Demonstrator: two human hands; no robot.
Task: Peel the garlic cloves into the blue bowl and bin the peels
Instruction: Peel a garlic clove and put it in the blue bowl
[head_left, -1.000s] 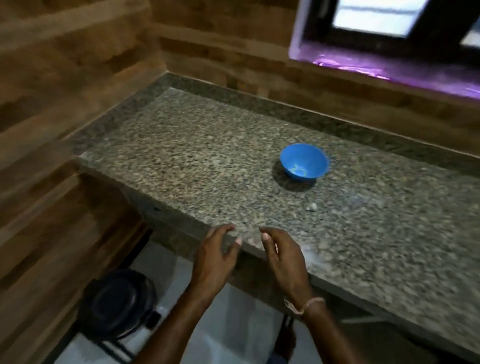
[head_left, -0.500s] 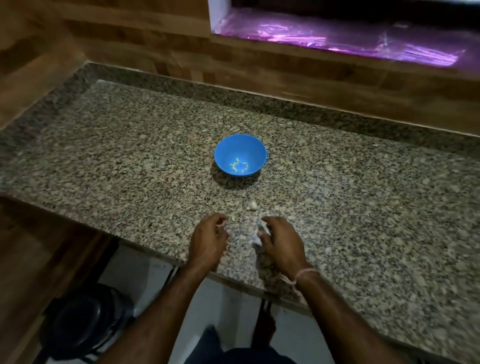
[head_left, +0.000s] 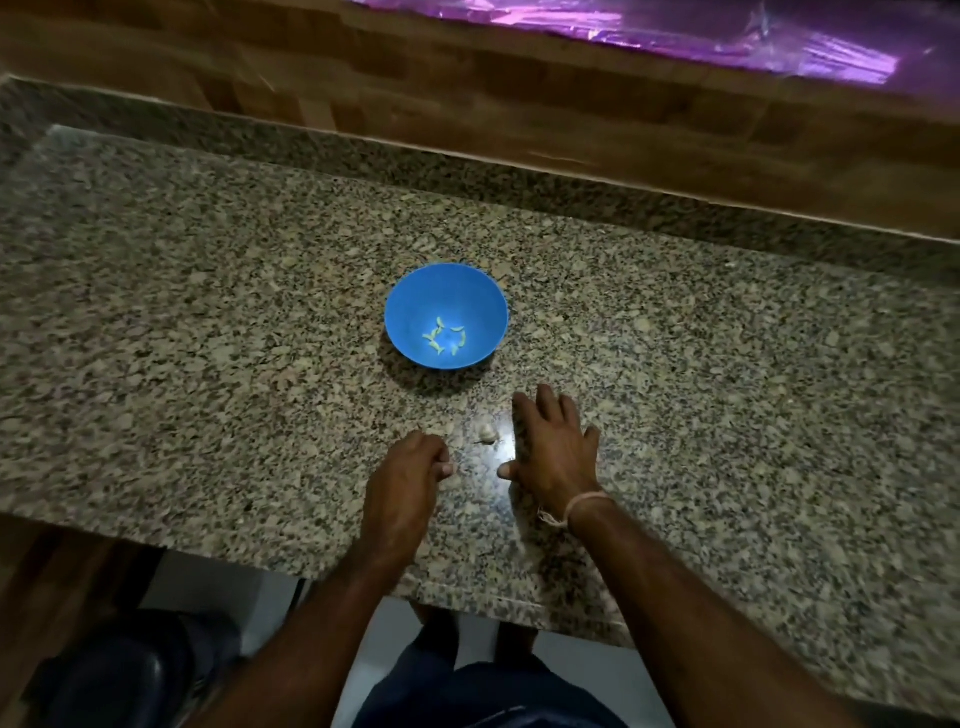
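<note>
A person's left hand (head_left: 410, 475) lies clenched on the granite counter (head_left: 208, 332), thumb tucked against its curled fingers; whether it encloses anything cannot be told. The right hand (head_left: 556, 449), with a pale thread band (head_left: 584, 503) at the wrist, lies released and flat, fingers spread on the stone. Both hands sit on the near side of the blue bowl (head_left: 447, 291), the right one closer to it and the left one further back.

Half a second ago both hands were curled and level with each other, and a scrap of white peel showed at the right fingertips. The right hand has since opened and slid forward toward the bowl, and the scrap can no longer be seen.

One unpeeled garlic clove (head_left: 487, 432) lies on the counter between the two hands, just short of the bowl. It had been lying ahead of both hands. Several peeled cloves (head_left: 444, 338) rest in the bottom of the bowl, as before.

A black bin (head_left: 119, 675) stands on the floor well to the near left of the bowl, below the counter's edge. Beyond the bowl run a wooden wall (head_left: 519, 104) and a purple-lit sill (head_left: 727, 47).
</note>
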